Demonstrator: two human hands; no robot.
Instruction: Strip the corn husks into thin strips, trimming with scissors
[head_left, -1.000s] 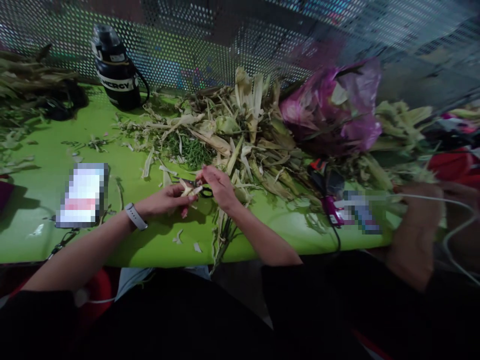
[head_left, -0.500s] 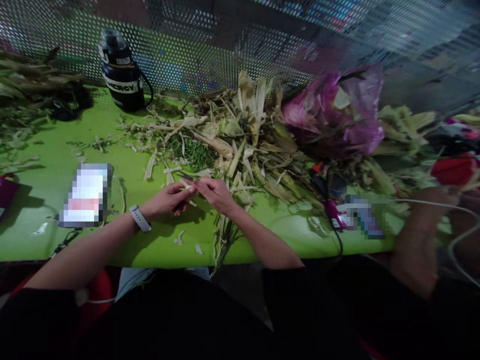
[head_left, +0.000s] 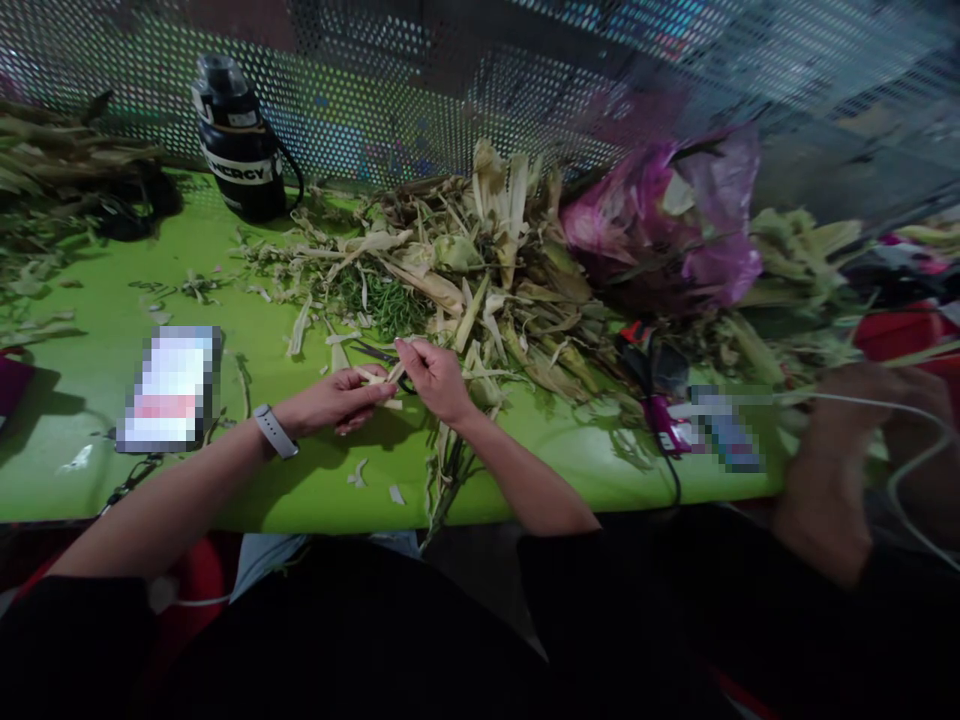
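My left hand (head_left: 351,400), with a pale watch strap on its wrist, is closed on a pale strip of corn husk (head_left: 373,376). Close to its right, my right hand (head_left: 436,380) pinches an end of the husk between thumb and finger. Dark scissors (head_left: 377,352) lie beneath and behind my fingers, one handle loop partly hidden by the right hand. Just beyond the hands rises a heap of dried corn husks (head_left: 450,290) with green plant bits in it. Tied stalks (head_left: 446,475) hang over the table's front edge below my right wrist.
A black bottle (head_left: 244,165) stands at the back left by the perforated metal screen (head_left: 405,80). A phone (head_left: 169,390) lies left of my arm. Right of the heap are a pink plastic bag (head_left: 664,225), a cable and another phone (head_left: 724,430). A co-worker's hands (head_left: 851,410) are at far right.
My right hand has lifted slightly and turned, its thumb now pointing up with the husk end. The left hand has shifted a little to the right. More of the scissors' handle shows.
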